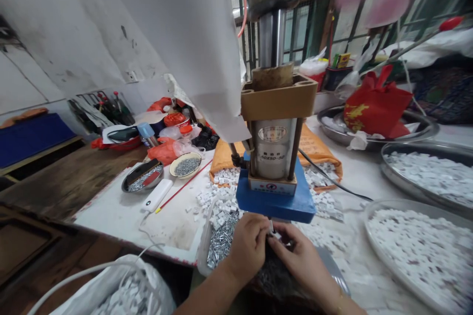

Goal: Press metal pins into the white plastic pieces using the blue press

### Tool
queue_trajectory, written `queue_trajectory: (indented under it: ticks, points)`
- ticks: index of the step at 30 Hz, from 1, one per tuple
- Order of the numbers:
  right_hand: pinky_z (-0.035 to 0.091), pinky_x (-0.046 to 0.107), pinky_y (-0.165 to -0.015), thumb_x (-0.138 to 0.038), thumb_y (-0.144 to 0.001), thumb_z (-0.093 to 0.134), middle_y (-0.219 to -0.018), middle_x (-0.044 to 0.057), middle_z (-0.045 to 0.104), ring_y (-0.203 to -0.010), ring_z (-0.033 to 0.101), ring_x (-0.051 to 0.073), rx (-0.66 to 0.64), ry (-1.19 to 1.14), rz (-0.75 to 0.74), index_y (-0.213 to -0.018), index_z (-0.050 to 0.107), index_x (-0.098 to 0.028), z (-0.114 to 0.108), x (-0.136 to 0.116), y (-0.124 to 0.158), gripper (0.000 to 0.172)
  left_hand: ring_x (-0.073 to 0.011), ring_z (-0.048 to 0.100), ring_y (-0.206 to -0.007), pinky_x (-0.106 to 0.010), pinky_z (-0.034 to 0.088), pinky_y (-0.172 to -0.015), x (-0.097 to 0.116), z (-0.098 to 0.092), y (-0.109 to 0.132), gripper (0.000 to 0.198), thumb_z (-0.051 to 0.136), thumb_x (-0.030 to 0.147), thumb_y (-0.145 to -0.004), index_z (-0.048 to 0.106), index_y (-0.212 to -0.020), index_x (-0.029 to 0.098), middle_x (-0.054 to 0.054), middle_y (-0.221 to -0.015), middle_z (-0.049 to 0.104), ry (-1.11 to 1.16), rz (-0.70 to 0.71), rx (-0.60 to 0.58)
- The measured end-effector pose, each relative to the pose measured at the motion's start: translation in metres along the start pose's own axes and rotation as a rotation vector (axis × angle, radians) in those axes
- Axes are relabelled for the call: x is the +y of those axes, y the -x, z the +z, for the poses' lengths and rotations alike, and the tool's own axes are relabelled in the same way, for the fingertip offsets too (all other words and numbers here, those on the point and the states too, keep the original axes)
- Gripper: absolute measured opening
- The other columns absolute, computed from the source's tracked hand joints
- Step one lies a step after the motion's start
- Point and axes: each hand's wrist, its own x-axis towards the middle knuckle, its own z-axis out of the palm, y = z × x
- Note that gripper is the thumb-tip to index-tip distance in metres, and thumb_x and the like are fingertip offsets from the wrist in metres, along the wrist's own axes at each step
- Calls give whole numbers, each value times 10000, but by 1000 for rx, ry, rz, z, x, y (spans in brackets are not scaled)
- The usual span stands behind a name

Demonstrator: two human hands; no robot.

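Just below the blue base of a pneumatic press [273,202], my two hands meet. My right hand [301,253] is closed, pinching a small white plastic piece [274,231] between thumb and fingers. My left hand [248,242] is closed in a pinch against the same piece; what its fingertips hold is hidden. Beside my left hand, a clear plastic tub [202,251] contains many small silvery metal pins [220,242]. Loose white pieces [218,197] are heaped behind the tub. Dark material lies under my hands.
On the right, a round tray [370,221] and metal basins [386,162] carry white pieces. To the left are a bowl of metal parts [186,166], a white power bank [158,196] and a red stick [185,184]. A white sack [162,288] stands at lower left. White sheeting [192,34] hangs beside the press.
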Motion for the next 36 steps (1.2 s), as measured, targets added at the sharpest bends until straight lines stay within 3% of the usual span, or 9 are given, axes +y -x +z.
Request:
queue_trajectory:
  ticks: [3, 6, 8, 13, 18, 22, 25, 29, 36]
  points:
    - [495, 394, -852, -384, -782, 558, -1007, 101, 676, -951, 614, 253, 6, 271, -128, -1021, 665, -218, -31, 14, 16, 311, -186, 570, -867, -322, 482, -787, -1, 2, 1, 209, 432, 62, -850, 599, -929, 161, -87, -881, 621, -42, 112, -35]
    - [510, 473, -779, -439, -758, 595, -1043, 98, 671, -977, 603, 317, -32, 619, -223, -904, 710, -303, -57, 37, 39, 231, -191, 552, -860, -329, 476, -784, -2, 3, 3, 201, 410, 52, -846, 556, -923, 166, -91, -886, 598, -51, 142, -58]
    - [521, 497, -708, -448, -709, 641, -1045, 93, 685, -1025, 581, 379, -9, 787, -335, -796, 722, -327, -64, 54, 55, 169, -191, 541, -843, -330, 471, -779, -3, 4, 4, 183, 400, 49, -843, 529, -875, 175, -86, -863, 581, -54, 120, -60]
    - [521, 498, -751, -416, -738, 625, -1196, 73, 635, -1155, 509, 379, 55, 886, -446, -883, 702, -324, -57, 77, 72, 188, -194, 523, -814, -329, 456, -756, -3, 5, 8, 174, 390, 53, -841, 485, -789, 188, -69, -813, 541, -75, 50, -52]
    - [494, 497, -836, -398, -788, 597, -1066, 89, 677, -1062, 570, 326, 92, 711, -370, -781, 688, -269, -48, 52, 50, 158, -179, 549, -884, -309, 446, -812, 4, -1, 8, 170, 481, 54, -802, 498, -903, 190, -59, -926, 574, 48, -133, -78]
    - [480, 446, -892, -342, -799, 600, -1178, 123, 607, -1082, 553, 282, 110, 550, -500, -1108, 592, -209, -32, 15, 24, 336, -179, 544, -898, -312, 428, -828, 11, -4, 6, 114, 490, 93, -816, 535, -864, 187, -50, -919, 583, 94, -136, -102]
    - [469, 406, -914, -256, -814, 579, -1195, 111, 597, -1094, 545, 254, 20, 484, -596, -1169, 544, -208, -20, -1, 7, 360, -176, 555, -824, -308, 434, -769, 7, 0, -1, 107, 477, 130, -830, 572, -846, 178, -41, -857, 606, 163, -294, -98]
    - [498, 379, -811, -271, -837, 545, -1080, 102, 639, -970, 596, 244, -28, 457, -472, -1073, 590, -218, -8, -6, -6, 246, -157, 564, -706, -274, 444, -665, -8, 6, -11, 176, 445, 203, -863, 591, -777, 156, -19, -741, 617, 314, -520, -68]
    - [477, 388, -661, -424, -859, 489, -855, 112, 652, -768, 611, 265, 19, 593, -315, -885, 659, -205, 9, -12, -8, 277, -173, 594, -864, -301, 466, -794, -19, -14, 14, 195, 431, 224, -879, 615, -916, 171, -35, -891, 653, 302, -544, -24]
